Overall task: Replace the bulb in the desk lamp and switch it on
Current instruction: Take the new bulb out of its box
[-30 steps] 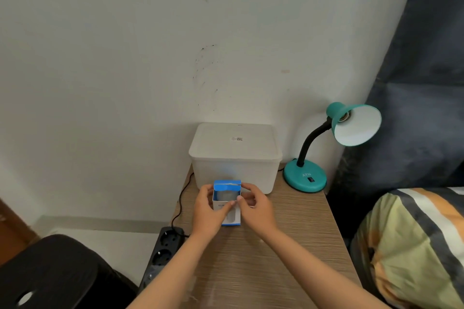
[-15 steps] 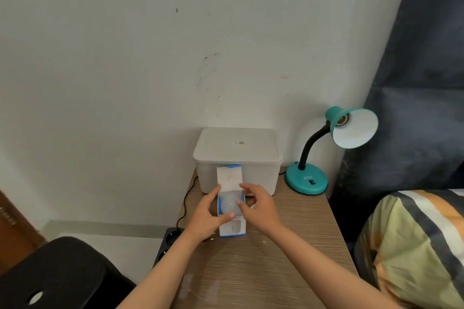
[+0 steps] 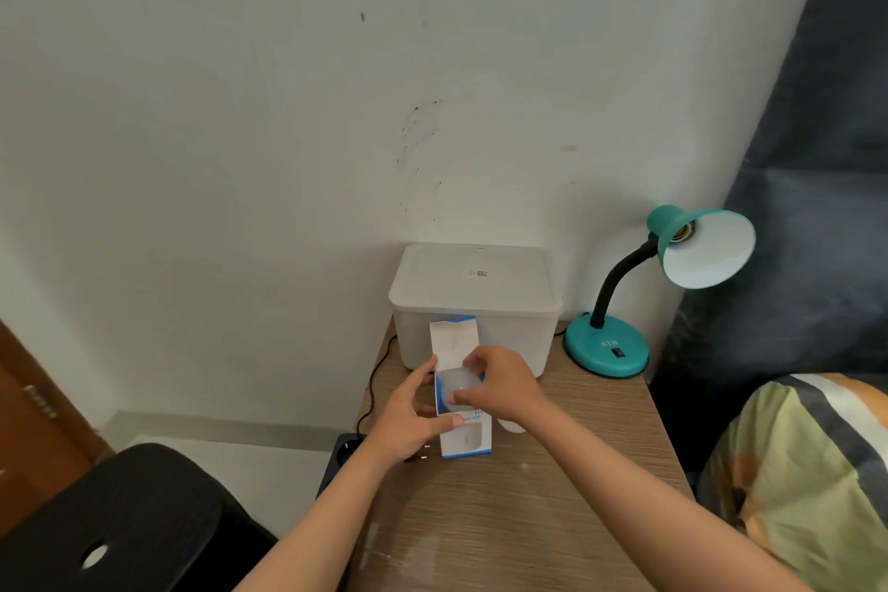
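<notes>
A white and blue bulb box (image 3: 468,440) stands on the wooden table (image 3: 552,495), its top flap raised. My left hand (image 3: 408,418) grips the box from the left side. My right hand (image 3: 499,382) pinches the white bulb (image 3: 456,384), whose dome shows at the box's open top. A teal desk lamp (image 3: 606,351) stands at the table's back right; its shade (image 3: 704,252) faces me and the socket inside holds no bulb. A black switch sits on the lamp's base.
A white lidded plastic container (image 3: 475,298) stands against the wall behind the box. A black cord and power strip (image 3: 346,452) hang off the table's left side. A black stool (image 3: 110,524) is lower left. A striped pillow (image 3: 817,471) lies right.
The box's top flap went from closed to raised. My right hand's fingers have closed on the bulb's dome at the opening. The view has drifted slightly.
</notes>
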Action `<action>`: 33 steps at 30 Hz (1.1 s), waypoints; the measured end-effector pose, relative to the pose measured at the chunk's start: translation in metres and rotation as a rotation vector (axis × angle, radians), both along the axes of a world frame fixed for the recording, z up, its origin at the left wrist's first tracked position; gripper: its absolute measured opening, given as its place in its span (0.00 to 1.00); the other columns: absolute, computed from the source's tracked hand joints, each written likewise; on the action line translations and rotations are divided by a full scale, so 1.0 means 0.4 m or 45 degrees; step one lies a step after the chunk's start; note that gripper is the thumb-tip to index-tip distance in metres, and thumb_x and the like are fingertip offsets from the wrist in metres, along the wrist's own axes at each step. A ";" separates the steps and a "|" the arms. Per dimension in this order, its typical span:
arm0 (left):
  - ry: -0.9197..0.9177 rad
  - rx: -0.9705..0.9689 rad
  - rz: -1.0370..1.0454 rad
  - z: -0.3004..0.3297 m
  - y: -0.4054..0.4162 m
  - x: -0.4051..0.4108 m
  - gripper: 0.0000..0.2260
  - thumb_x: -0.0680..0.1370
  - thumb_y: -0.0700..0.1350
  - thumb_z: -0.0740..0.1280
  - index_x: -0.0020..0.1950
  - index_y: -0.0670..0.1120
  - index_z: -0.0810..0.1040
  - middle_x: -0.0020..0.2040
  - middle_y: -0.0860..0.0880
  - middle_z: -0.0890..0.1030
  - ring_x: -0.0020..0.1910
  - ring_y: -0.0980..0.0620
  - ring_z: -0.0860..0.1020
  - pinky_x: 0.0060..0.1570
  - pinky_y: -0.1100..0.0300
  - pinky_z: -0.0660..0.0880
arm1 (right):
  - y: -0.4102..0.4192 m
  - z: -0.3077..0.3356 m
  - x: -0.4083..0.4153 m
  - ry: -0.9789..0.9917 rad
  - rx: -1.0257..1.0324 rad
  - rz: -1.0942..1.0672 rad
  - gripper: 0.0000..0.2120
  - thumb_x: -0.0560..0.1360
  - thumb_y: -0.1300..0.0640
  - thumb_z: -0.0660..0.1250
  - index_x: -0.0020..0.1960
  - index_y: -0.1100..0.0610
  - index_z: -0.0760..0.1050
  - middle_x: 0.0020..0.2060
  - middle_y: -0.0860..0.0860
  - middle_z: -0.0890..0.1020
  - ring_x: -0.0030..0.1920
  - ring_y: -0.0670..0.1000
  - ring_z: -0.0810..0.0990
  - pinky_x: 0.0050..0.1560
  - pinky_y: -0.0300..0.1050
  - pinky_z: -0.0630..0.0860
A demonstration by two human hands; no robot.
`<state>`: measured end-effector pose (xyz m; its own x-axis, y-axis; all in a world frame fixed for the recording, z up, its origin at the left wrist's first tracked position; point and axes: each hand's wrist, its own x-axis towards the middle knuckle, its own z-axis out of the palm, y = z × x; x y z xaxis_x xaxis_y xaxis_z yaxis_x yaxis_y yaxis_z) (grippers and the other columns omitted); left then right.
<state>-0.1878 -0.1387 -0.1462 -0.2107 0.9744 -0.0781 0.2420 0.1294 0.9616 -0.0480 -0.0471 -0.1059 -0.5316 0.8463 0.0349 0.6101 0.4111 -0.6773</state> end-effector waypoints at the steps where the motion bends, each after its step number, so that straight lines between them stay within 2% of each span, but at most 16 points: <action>1: 0.001 -0.001 -0.001 0.000 0.000 0.000 0.40 0.69 0.41 0.75 0.74 0.53 0.56 0.68 0.50 0.69 0.52 0.56 0.78 0.40 0.67 0.77 | -0.002 0.002 0.003 0.050 0.011 -0.029 0.26 0.62 0.49 0.77 0.56 0.56 0.75 0.48 0.49 0.79 0.47 0.47 0.77 0.43 0.37 0.73; 4: -0.017 0.000 0.001 -0.001 -0.003 0.003 0.40 0.69 0.41 0.75 0.74 0.54 0.57 0.69 0.50 0.68 0.51 0.55 0.79 0.40 0.67 0.78 | -0.005 0.009 0.016 0.257 0.006 -0.126 0.24 0.63 0.47 0.76 0.54 0.54 0.75 0.46 0.47 0.76 0.46 0.46 0.76 0.39 0.34 0.70; 7: -0.029 0.005 0.008 -0.001 -0.003 0.005 0.40 0.68 0.41 0.76 0.73 0.56 0.57 0.69 0.50 0.68 0.53 0.53 0.79 0.42 0.63 0.79 | 0.001 0.025 0.034 0.538 -0.034 -0.201 0.16 0.66 0.51 0.73 0.51 0.52 0.74 0.46 0.48 0.76 0.45 0.48 0.77 0.42 0.41 0.76; 10: -0.049 0.030 0.013 0.003 -0.006 0.009 0.40 0.68 0.41 0.75 0.73 0.57 0.58 0.68 0.51 0.69 0.53 0.52 0.79 0.41 0.63 0.79 | 0.002 0.058 0.047 0.804 -0.095 -0.235 0.05 0.72 0.55 0.63 0.47 0.55 0.74 0.43 0.48 0.77 0.42 0.48 0.75 0.41 0.42 0.73; 12: -0.021 0.038 0.014 0.003 -0.008 0.009 0.39 0.69 0.42 0.75 0.73 0.57 0.58 0.67 0.51 0.70 0.55 0.51 0.78 0.42 0.63 0.79 | 0.006 0.073 0.058 0.899 -0.165 -0.264 0.10 0.71 0.55 0.56 0.43 0.56 0.75 0.40 0.49 0.77 0.40 0.47 0.74 0.39 0.41 0.70; 14: 0.001 0.041 0.024 0.002 -0.008 0.008 0.39 0.68 0.43 0.76 0.72 0.58 0.58 0.67 0.51 0.69 0.58 0.51 0.76 0.47 0.61 0.79 | 0.017 0.073 0.070 0.826 -0.178 -0.281 0.13 0.71 0.53 0.54 0.38 0.56 0.76 0.37 0.49 0.78 0.39 0.48 0.74 0.39 0.42 0.69; 17: 0.015 0.048 0.044 -0.002 -0.006 0.006 0.38 0.68 0.44 0.76 0.71 0.59 0.60 0.67 0.51 0.69 0.59 0.54 0.75 0.48 0.60 0.79 | 0.022 0.047 0.085 0.563 -0.157 -0.293 0.17 0.75 0.47 0.62 0.38 0.60 0.76 0.31 0.49 0.76 0.35 0.49 0.74 0.36 0.43 0.68; 21: 0.014 0.081 0.059 -0.003 -0.005 0.012 0.34 0.68 0.43 0.76 0.66 0.60 0.63 0.65 0.53 0.71 0.64 0.52 0.72 0.51 0.60 0.77 | 0.005 0.017 0.093 0.418 -0.141 -0.270 0.14 0.69 0.43 0.69 0.51 0.48 0.75 0.41 0.47 0.80 0.44 0.44 0.79 0.41 0.40 0.75; 25: 0.014 0.092 0.082 -0.010 -0.005 0.013 0.33 0.68 0.42 0.76 0.68 0.53 0.64 0.66 0.51 0.71 0.66 0.57 0.69 0.49 0.66 0.75 | -0.011 0.010 0.087 0.391 -0.068 -0.186 0.19 0.68 0.44 0.71 0.58 0.43 0.74 0.40 0.46 0.82 0.43 0.43 0.80 0.46 0.41 0.77; 27: 0.029 0.093 0.091 -0.014 -0.005 0.013 0.33 0.68 0.42 0.76 0.68 0.51 0.65 0.67 0.51 0.71 0.67 0.57 0.68 0.51 0.67 0.73 | -0.016 0.006 0.087 0.362 -0.011 -0.133 0.18 0.69 0.44 0.70 0.58 0.43 0.75 0.39 0.46 0.82 0.43 0.43 0.80 0.46 0.41 0.77; 30: 0.031 0.087 0.101 -0.015 -0.004 0.013 0.32 0.68 0.42 0.76 0.68 0.49 0.65 0.66 0.50 0.71 0.67 0.55 0.69 0.57 0.63 0.70 | -0.023 0.003 0.088 0.267 0.080 -0.056 0.13 0.70 0.45 0.69 0.53 0.44 0.79 0.42 0.44 0.82 0.45 0.42 0.80 0.47 0.39 0.75; 33: 0.043 0.090 0.100 -0.015 -0.004 0.012 0.31 0.68 0.42 0.75 0.68 0.50 0.66 0.66 0.51 0.72 0.67 0.55 0.69 0.61 0.59 0.71 | -0.030 -0.003 0.087 0.141 0.197 -0.011 0.09 0.70 0.47 0.70 0.48 0.48 0.82 0.46 0.45 0.84 0.47 0.43 0.79 0.48 0.42 0.76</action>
<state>-0.1829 -0.1404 -0.1521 -0.2877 0.9577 -0.0010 0.2665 0.0810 0.9604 -0.0131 -0.0591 -0.1071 -0.5097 0.8310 0.2228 0.5394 0.5104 -0.6697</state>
